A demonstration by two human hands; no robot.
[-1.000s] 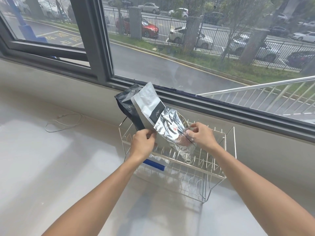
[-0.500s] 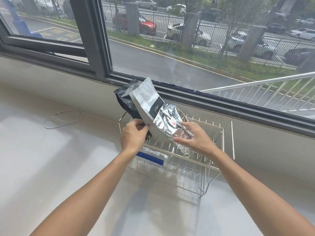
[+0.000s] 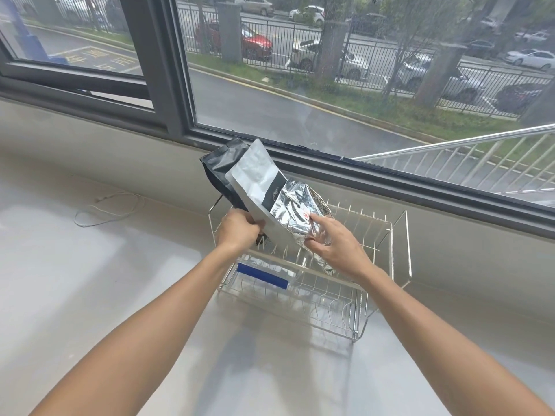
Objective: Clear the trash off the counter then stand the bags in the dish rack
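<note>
A wire dish rack stands on the pale counter under the window. Three bags lean to the left in its back slots: a black bag, a matte white bag with a black label, and a crinkled silver foil bag. My left hand grips the lower left edge of the white bag. My right hand rests on the foil bag, thumb and fingers pinching its lower part. A clear bag with a blue strip lies flat in the rack's front.
A thin white cable lies coiled on the counter to the left. The window sill and dark frame run just behind the rack. Bare counter stretches left of and in front of the rack.
My right hand slid from the foil bag's right edge onto its front face. My left hand keeps its hold on the white bag. The bags lean much as before.
</note>
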